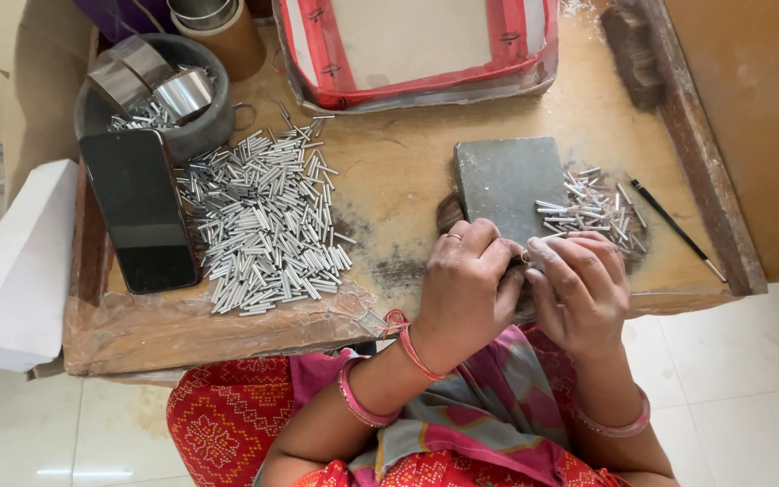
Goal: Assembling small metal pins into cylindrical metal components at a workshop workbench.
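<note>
- Here, nearest me, my left hand [466, 289] and right hand [579, 289] are pressed together at the near edge of the grey stone block [508, 180], fingers curled inward; something small seems pinched where they meet, but my knuckles hide it, so I cannot tell what.
- Just right of the block lies a small heap of short silver metal tubes [588, 209], close enough that my right fingertips almost touch it, handy for picking.
- Right of that heap rests a thin dark stick tool [675, 230], apart from my hands.
- Well left of the block spreads the big pile of the same tubes [268, 225], with a black phone [142, 209] lying beyond it.
- Farther left and back, a dark bowl [193, 126] holds metal rings and more tubes.
- Straight behind the block sits a red-edged tray [426, 77].
</note>
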